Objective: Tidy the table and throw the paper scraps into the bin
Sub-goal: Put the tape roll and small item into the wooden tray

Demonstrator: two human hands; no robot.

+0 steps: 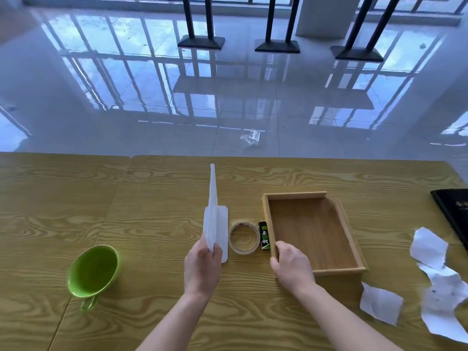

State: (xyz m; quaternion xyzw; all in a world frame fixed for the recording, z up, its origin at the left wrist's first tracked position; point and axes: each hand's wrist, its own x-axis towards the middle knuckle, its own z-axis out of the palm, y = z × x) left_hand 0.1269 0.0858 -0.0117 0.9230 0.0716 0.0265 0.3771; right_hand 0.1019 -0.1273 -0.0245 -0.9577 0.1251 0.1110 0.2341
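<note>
Sorting underway: left hand [202,264] pinched upright white sheet [212,214], right hand [291,267] gripped wooden tray [352,239] corner; scraps [428,249] at desk's [152,193] right edge awaited binning.

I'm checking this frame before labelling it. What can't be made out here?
- Head view: no bin in frame.
- Black object: cut off by the right edge.
- Paper scraps: writing too small to read; the edge clips some.
- White object in the left hand: seen edge-on, unidentifiable.
- Wooden tray: near-left corner hidden by the right hand.
</note>
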